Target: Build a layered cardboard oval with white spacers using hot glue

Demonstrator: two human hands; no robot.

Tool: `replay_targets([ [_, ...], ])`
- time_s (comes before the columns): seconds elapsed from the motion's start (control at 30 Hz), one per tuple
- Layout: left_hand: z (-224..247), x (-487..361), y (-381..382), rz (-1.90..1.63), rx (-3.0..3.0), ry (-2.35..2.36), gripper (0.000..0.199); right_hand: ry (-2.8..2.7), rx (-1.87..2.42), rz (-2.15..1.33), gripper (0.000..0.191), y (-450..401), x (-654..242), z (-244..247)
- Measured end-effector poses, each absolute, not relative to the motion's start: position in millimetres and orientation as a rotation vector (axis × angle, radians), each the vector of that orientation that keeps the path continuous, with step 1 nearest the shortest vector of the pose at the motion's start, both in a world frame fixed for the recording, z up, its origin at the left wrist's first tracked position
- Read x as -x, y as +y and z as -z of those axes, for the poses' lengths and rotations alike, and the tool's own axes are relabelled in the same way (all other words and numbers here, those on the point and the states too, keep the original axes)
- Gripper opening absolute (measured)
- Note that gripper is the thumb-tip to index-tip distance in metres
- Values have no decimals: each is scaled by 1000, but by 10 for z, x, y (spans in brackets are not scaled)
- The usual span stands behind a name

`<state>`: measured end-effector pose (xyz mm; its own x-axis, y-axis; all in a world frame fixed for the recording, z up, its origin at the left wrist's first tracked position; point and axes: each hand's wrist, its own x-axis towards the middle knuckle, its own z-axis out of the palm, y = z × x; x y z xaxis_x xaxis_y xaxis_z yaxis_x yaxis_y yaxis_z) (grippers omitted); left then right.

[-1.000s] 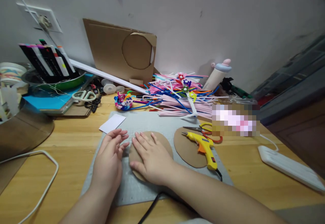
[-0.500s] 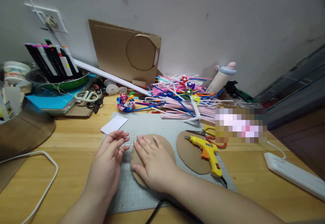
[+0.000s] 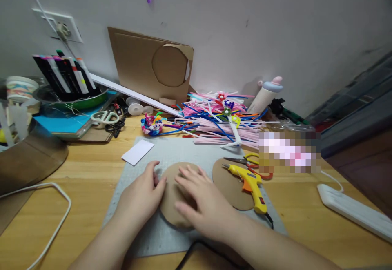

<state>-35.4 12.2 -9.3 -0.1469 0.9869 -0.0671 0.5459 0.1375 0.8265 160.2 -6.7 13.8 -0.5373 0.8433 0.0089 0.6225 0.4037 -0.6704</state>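
Note:
A round cardboard disc point(image 3: 174, 198) lies on the grey cutting mat point(image 3: 147, 237) in front of me. At its left edge is my left hand point(image 3: 142, 194); the thumb is at the rim, the index finger stands apart from it, and the other fingers are partly hidden. Over the right part of the disc, my right hand point(image 3: 205, 202) has its fingers spread and holds nothing. Whether its fingertips touch the cardboard I cannot tell. A second cardboard disc point(image 3: 222, 180) lies to the right, with a yellow glue gun point(image 3: 249, 180) resting across it.
Scissors point(image 3: 241, 161) lie behind the glue gun. A white card point(image 3: 137, 152) sits at the mat's back left. Pipe cleaners point(image 3: 211, 125) are heaped against the wall, left of a white bottle point(image 3: 263, 96). A power strip point(image 3: 352, 208) is at the right, a curved cardboard piece point(image 3: 36, 159) at the left.
My right hand has slid right and lifted from lying flat on the disc. My left hand has turned and come in to the disc's left edge.

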Motion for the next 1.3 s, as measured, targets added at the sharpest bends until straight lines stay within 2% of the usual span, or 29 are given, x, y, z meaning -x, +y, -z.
replay_targets([
  [0.1, 47, 304, 94, -893, -1390, 1736, 40, -2495, 1425, -861, 96, -253, -1660, -138],
  [0.17, -1, 277, 90, -935, -1291, 1615, 41, -2528, 1460, -846, 104, -338, -1673, -70],
  [0.23, -72, 259, 87, -984, -1167, 1446, 46, -2469, 1457, -775, 95, -380, -1701, 3],
  [0.33, -184, 255, 80, -1072, -1039, 1206, 52, -2216, 1365, -744, 70, -358, -1806, 30],
  [0.47, -199, 239, 83, -1307, -1059, 1262, 42, -1457, 1319, -1037, 41, -182, -1947, -72],
  [0.53, -152, 191, 79, -1327, -1033, 1327, 47, -964, 1232, -1309, 40, -82, -1950, -105],
  [0.63, -95, 76, 43, -1179, -897, 1235, 59, -440, 952, -1690, 38, -22, -1866, -63],
  [0.8, -97, -8, 8, -1069, -644, 1034, 50, -335, 702, -1998, 33, -162, -1741, 75],
  [0.87, -97, 32, 36, -1123, -600, 1116, 51, -391, 713, -2006, 33, -194, -1784, 55],
  [0.97, -63, 120, 96, -1105, -641, 1259, 50, -319, 728, -1790, 32, -134, -1964, -64],
  [1.07, 24, 186, 153, -1021, -953, 1419, 46, -140, 670, -1594, 36, -24, -2188, -194],
  [1.17, 118, 212, 177, -1032, -1221, 1586, 47, 19, 588, -1623, 39, 23, -2330, -251],
  [1.3, 87, 122, 22, -1276, -1642, 1752, 53, 144, 493, -1685, 36, -40, -2268, -206],
])
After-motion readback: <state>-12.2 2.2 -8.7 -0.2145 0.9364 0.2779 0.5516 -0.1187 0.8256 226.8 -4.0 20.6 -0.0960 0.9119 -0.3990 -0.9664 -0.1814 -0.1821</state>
